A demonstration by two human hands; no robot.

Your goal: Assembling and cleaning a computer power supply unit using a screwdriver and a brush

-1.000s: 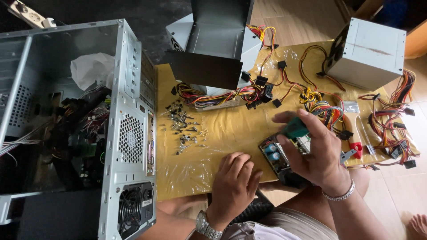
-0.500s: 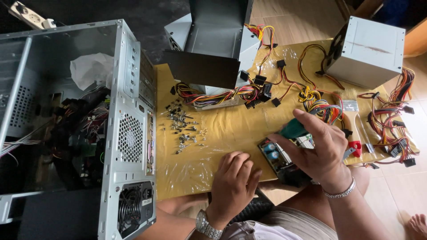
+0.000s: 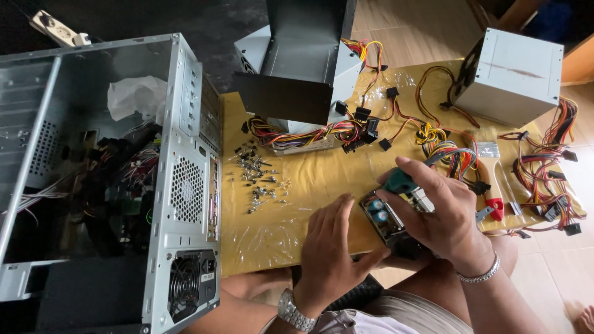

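At the near edge of the yellow board, the left hand lies flat with fingers spread, holding nothing, just beside a circuit board with blue capacitors; the right hand grips a green-handled tool over that board; a scatter of screws sits toward the board's left edge, next to the open computer case; a red-handled brush lies near the right edge.

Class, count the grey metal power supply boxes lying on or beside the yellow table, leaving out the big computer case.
2. One power supply box sits at the table's far right corner; the other power supply box lies at the far edge, partly hidden behind a dark metal panel. More may be hidden.
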